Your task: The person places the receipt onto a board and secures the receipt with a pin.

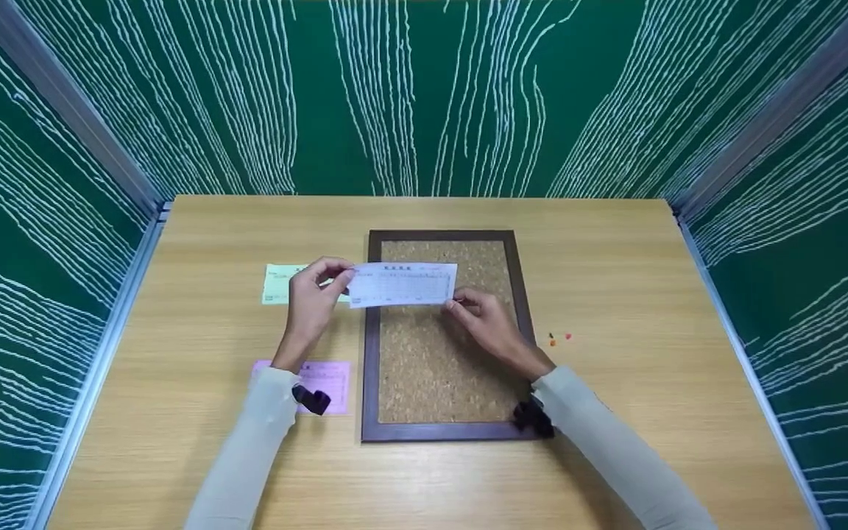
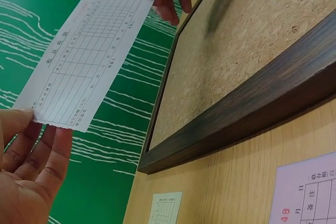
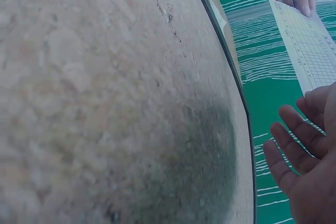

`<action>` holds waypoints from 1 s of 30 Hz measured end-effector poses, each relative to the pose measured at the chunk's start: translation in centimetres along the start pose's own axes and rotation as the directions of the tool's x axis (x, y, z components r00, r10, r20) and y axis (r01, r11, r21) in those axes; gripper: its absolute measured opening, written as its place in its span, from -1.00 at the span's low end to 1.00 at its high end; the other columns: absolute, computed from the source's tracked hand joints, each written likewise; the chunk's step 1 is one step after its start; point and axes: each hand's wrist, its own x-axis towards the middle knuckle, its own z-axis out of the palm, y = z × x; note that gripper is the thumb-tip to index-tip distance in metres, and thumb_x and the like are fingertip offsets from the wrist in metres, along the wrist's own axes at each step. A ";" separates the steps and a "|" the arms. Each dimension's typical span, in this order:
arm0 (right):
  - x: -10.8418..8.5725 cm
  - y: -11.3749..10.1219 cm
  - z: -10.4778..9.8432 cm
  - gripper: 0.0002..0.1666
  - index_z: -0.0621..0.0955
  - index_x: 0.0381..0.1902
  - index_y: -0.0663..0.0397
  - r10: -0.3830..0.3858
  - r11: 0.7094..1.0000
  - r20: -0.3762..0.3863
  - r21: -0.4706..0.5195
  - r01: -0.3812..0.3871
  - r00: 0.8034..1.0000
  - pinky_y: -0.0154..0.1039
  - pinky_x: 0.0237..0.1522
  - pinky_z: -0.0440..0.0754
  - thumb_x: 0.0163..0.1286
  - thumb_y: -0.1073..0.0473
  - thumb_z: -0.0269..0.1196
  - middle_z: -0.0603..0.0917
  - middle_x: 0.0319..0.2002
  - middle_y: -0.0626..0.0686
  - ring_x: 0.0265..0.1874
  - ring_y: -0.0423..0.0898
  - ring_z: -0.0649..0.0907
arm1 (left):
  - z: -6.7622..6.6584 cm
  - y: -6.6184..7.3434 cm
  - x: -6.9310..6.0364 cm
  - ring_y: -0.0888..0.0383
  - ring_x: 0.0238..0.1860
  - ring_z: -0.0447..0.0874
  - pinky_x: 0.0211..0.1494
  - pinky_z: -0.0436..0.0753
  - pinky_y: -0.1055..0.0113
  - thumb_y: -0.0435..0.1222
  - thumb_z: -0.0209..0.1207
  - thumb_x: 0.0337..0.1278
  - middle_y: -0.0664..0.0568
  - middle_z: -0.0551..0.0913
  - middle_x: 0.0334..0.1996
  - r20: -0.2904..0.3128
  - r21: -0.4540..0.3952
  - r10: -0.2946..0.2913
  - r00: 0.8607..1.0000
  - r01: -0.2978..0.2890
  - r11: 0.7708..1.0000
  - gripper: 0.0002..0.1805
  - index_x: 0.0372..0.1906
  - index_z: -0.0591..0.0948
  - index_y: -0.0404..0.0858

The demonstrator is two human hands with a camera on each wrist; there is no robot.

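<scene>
Between both hands a white printed receipt slip [image 1: 403,285] is held up above a cork board [image 1: 442,368] with a dark brown frame. My left hand [image 1: 315,294] pinches the slip's left end between thumb and fingers. With thumb and forefinger, my right hand [image 1: 486,320] pinches its lower right corner; the other fingers are spread loosely in the right wrist view. The slip's table of ruled lines shows in the left wrist view [image 2: 84,61]. A green slip [image 1: 275,285] lies on the table behind the left hand, partly covered by it.
A pink-purple slip [image 1: 328,386] lies left of the board, partly under the left forearm. Several small coloured pins [image 1: 553,342] sit on the wooden table [image 1: 637,412] right of the board. Green panels [image 1: 601,59] with white wavy lines stand at the back and sides.
</scene>
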 end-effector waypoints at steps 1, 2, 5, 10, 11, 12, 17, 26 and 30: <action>-0.1 0.0 -0.1 -0.76 0.75 0.00 0.43 -0.001 1.000 -0.004 -0.004 0.001 1.000 0.05 0.16 0.79 0.67 0.28 0.30 0.83 0.01 0.29 0.06 0.14 0.81 | 0.1 0.1 0.0 0.10 -0.18 0.79 -0.18 0.82 0.26 -0.55 0.36 0.41 -0.18 0.82 -0.18 0.004 0.001 -0.002 1.000 0.002 1.000 -0.93 -0.11 0.80 -0.44; -0.2 0.0 -0.2 -0.76 0.75 0.00 0.42 -0.002 1.000 -0.007 -0.003 0.002 1.000 0.06 0.15 0.79 0.67 0.27 0.29 0.83 0.01 0.28 0.06 0.14 0.81 | 0.2 0.1 0.0 0.09 -0.17 0.80 -0.18 0.83 0.25 -0.55 0.36 0.41 -0.17 0.82 -0.18 0.008 -0.001 -0.005 1.000 0.005 1.000 -0.93 -0.11 0.80 -0.44; -0.4 0.1 -0.6 -0.76 0.76 0.02 0.37 0.009 1.000 -0.020 -0.015 -0.009 1.000 0.08 0.13 0.79 0.69 0.25 0.27 0.83 0.02 0.28 0.05 0.18 0.81 | 0.4 0.3 0.0 0.09 -0.17 0.80 -0.18 0.83 0.27 -0.55 0.36 0.41 -0.17 0.82 -0.17 0.021 -0.004 -0.011 1.000 0.012 1.000 -0.93 -0.10 0.80 -0.45; -0.8 0.1 -1.0 -0.77 0.77 0.04 0.24 0.039 0.999 -0.032 -0.033 -0.040 0.999 0.07 0.10 0.79 0.72 0.21 0.25 0.84 0.04 0.20 0.06 0.14 0.81 | 0.9 0.3 0.1 0.12 -0.18 0.79 -0.18 0.83 0.28 -0.55 0.36 0.41 -0.18 0.82 -0.18 0.028 0.007 -0.015 0.999 0.015 1.000 -0.93 -0.11 0.79 -0.46; -0.8 0.1 -1.0 -0.78 0.77 0.04 0.23 0.039 0.998 -0.035 -0.038 -0.040 0.999 0.07 0.11 0.80 0.72 0.20 0.25 0.84 0.03 0.18 0.06 0.12 0.82 | 1.1 0.2 0.1 0.12 -0.18 0.79 -0.18 0.83 0.28 -0.55 0.36 0.41 -0.18 0.82 -0.18 0.029 0.011 -0.015 0.999 0.015 1.000 -0.93 -0.10 0.78 -0.46; -0.8 0.1 -1.1 -0.79 0.77 0.02 0.22 0.039 0.998 -0.039 -0.046 -0.041 0.998 0.08 0.12 0.80 0.71 0.21 0.26 0.84 0.02 0.15 0.05 0.11 0.82 | 1.2 0.2 0.1 0.12 -0.19 0.79 -0.18 0.83 0.28 -0.55 0.36 0.41 -0.18 0.82 -0.18 0.030 0.011 -0.014 0.999 0.014 1.000 -0.93 -0.10 0.78 -0.46; -1.0 0.2 -1.4 -0.84 0.79 -0.08 0.25 -0.013 0.997 -0.058 -0.073 0.008 0.998 0.11 0.06 0.83 0.66 0.28 0.30 0.86 -0.09 0.15 -0.05 0.13 0.85 | 1.7 -0.1 0.1 0.12 -0.20 0.79 -0.15 0.86 0.20 -0.54 0.36 0.41 -0.18 0.82 -0.19 0.027 0.005 -0.032 0.999 0.032 0.999 -0.94 -0.12 0.79 -0.46; -1.3 1.1 -2.1 -0.85 0.80 -0.11 0.25 -0.034 0.997 -0.073 -0.064 0.030 0.997 0.17 0.09 0.82 0.64 0.29 0.32 0.86 -0.12 0.16 -0.07 0.09 0.84 | 2.5 -0.4 0.3 0.11 -0.19 0.78 -0.09 0.87 -0.01 -0.55 0.35 0.41 -0.14 0.82 -0.20 0.029 0.014 -0.056 0.998 0.055 0.998 -0.94 -0.13 0.79 -0.43; -1.5 1.3 -2.4 -0.81 0.79 -0.09 0.31 -0.023 0.998 -0.061 -0.062 0.019 0.998 0.04 0.07 0.83 0.66 0.27 0.30 0.86 -0.10 0.22 -0.09 0.08 0.83 | 3.0 -0.7 0.4 0.12 -0.21 0.76 -0.10 0.86 0.03 -0.56 0.35 0.40 -0.14 0.81 -0.20 0.029 0.010 -0.077 0.997 0.077 0.997 -0.94 -0.15 0.79 -0.42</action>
